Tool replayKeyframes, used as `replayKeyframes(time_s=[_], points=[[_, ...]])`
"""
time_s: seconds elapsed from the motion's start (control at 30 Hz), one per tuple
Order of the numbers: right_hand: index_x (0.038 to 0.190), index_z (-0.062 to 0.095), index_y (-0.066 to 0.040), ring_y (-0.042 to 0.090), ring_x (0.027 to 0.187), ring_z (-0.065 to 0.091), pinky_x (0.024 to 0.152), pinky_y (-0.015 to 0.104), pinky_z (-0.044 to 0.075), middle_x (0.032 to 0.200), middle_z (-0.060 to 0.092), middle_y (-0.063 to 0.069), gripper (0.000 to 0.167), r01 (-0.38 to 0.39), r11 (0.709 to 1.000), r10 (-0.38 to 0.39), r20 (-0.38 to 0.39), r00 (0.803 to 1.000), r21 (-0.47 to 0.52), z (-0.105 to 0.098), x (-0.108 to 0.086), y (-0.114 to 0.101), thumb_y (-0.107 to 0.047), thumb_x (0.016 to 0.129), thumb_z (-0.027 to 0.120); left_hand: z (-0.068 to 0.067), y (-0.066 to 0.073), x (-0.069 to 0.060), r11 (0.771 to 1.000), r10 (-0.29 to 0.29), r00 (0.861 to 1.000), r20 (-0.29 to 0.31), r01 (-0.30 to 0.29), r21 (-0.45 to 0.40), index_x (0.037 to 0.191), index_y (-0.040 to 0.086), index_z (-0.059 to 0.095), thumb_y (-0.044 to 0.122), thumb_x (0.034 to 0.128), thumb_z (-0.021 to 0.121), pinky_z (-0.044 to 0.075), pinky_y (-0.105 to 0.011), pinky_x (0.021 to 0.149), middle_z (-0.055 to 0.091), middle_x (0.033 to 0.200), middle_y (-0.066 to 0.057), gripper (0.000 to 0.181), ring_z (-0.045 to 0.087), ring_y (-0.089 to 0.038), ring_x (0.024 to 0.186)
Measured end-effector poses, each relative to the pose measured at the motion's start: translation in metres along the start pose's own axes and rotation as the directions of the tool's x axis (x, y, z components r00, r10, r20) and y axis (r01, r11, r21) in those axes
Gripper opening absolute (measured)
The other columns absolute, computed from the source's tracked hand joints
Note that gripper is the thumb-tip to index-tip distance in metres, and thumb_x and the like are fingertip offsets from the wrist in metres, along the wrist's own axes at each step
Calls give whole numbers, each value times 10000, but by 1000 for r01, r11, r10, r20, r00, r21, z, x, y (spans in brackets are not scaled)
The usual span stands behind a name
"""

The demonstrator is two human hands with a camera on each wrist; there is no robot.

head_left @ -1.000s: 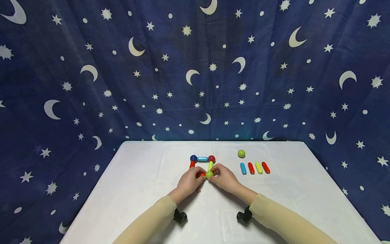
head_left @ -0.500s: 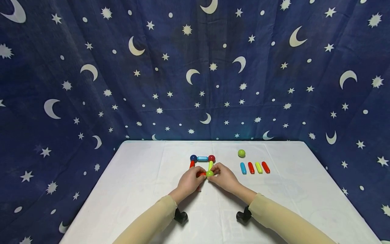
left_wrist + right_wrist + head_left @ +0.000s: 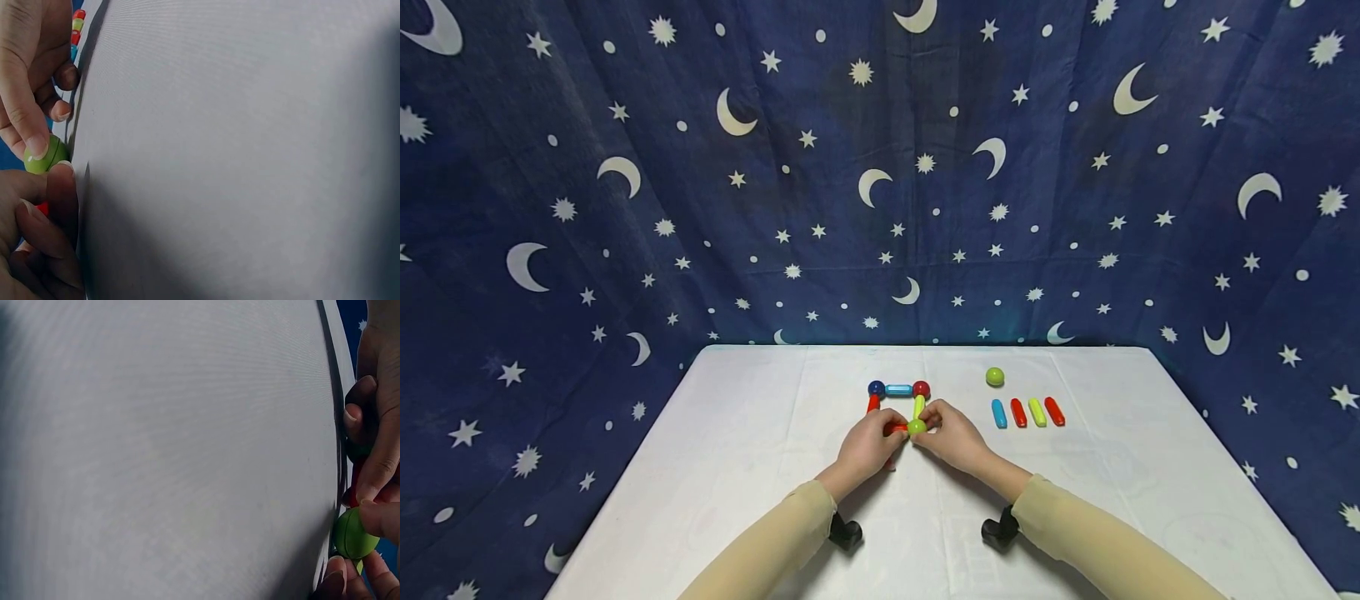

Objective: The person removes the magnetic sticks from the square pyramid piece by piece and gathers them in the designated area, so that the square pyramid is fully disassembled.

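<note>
Head view: forearms (image 3: 763, 540) converge, left hand (image 3: 865, 446) pinching a red rod (image 3: 901, 428), right hand (image 3: 953, 437) the nearer green ball (image 3: 917, 427).

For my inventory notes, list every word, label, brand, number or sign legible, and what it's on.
None: no words, brands or numbers show on the balls, rods or white tabletop.
The blue backdrop bears only moons, stars and dots.
Any marking on the black wrist pieces is too small to read.

clear, softly lit head view; dim, shadowed wrist views
</note>
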State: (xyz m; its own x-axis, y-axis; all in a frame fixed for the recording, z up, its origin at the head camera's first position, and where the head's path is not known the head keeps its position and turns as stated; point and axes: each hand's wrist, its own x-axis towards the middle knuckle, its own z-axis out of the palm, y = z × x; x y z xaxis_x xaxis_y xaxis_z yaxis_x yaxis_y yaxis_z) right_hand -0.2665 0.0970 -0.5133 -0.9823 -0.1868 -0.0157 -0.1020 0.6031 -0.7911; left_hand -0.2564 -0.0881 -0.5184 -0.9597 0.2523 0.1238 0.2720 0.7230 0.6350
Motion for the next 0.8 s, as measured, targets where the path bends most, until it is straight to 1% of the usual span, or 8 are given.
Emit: replayKeyframes(time_s=[0.13, 0.27, 0.37, 0.5, 0.63, 0.67, 0.73, 0.8], points=[[1052, 609, -106, 157, 873, 593, 799, 373, 519, 936, 635, -11, 325, -1, 1000, 1, 2, 1000, -4, -1, 0, 1, -185, 845, 846, 1, 1, 0, 1000, 5, 1000, -10, -4, 26, 1044, 140, 729, 161, 938, 737, 483, -315, 723, 615, 945, 20, 108, 561, -112, 788], [1054, 605, -102, 163, 859, 586, 748, 350, 516, 942, 634, -2, 320, -11, 1000, 11, 1, 1000, -11, -4, 1, 3, -177, 848, 838, 0, 2, -3, 999, 10, 1000, -7, -10, 49, 1036, 133, 732, 154, 922, 752, 484, -313, 714, 608, 963, 10, 118, 555, -126, 795], [1062, 603, -106, 172, 846, 574, 713, 330, 506, 944, 628, 5, 315, -29, 999, 29, -1, 1000, -13, -6, 1, 5, -183, 854, 827, -1, 2, -4, 998, 17, 1000, 14, -18, 57, 1054, 132, 738, 161, 922, 762, 492, -318, 718, 609, 984, 1, 137, 559, -136, 803], [1074, 600, -101, 176, 866, 578, 742, 335, 494, 958, 638, 12, 309, -33, 999, 33, -1, 999, -10, -10, 0, 6, -181, 861, 809, -7, 3, -5, 997, 30, 998, 61, -35, 75, 1168, 146, 739, 199, 929, 766, 509, -327, 765, 647, 1045, 0, 247, 572, -108, 849], [1090, 594, -99, 189, 889, 580, 766, 353, 500, 988, 641, 24, 314, -40, 999, 40, 1, 999, -9, -13, 0, 8, -172, 862, 798, -19, 3, -6, 999, 33, 993, 114, -35, 13, 1269, 135, 707, 184, 960, 723, 524, -312, 684, 695, 1064, 11, 313, 629, -80, 668], [1094, 594, -104, 194, 890, 577, 768, 355, 503, 995, 637, 26, 315, -48, 999, 48, 1, 999, -8, -13, 0, 8, -174, 863, 797, -22, 3, -6, 999, 40, 993, 115, -40, 2, 1269, 131, 707, 180, 969, 708, 517, -301, 650, 696, 1071, 13, 304, 625, -76, 611], [1101, 593, -112, 204, 894, 571, 779, 356, 505, 1005, 630, 30, 319, -64, 998, 64, 0, 998, -10, -14, 1, 8, -175, 864, 796, -30, 1, -6, 997, 73, 994, 82, -75, 19, 1235, 140, 727, 172, 976, 690, 494, -283, 602, 698, 1058, 23, 263, 606, -72, 570], [1107, 590, -118, 205, 896, 565, 792, 356, 508, 1010, 623, 28, 320, -75, 997, 75, 1, 997, -17, -14, 2, 9, -175, 866, 793, -37, -3, -6, 987, 125, 992, 30, -128, 97, 1188, 167, 753, 173, 973, 679, 484, -277, 589, 686, 1052, 42, 228, 585, -60, 623]])
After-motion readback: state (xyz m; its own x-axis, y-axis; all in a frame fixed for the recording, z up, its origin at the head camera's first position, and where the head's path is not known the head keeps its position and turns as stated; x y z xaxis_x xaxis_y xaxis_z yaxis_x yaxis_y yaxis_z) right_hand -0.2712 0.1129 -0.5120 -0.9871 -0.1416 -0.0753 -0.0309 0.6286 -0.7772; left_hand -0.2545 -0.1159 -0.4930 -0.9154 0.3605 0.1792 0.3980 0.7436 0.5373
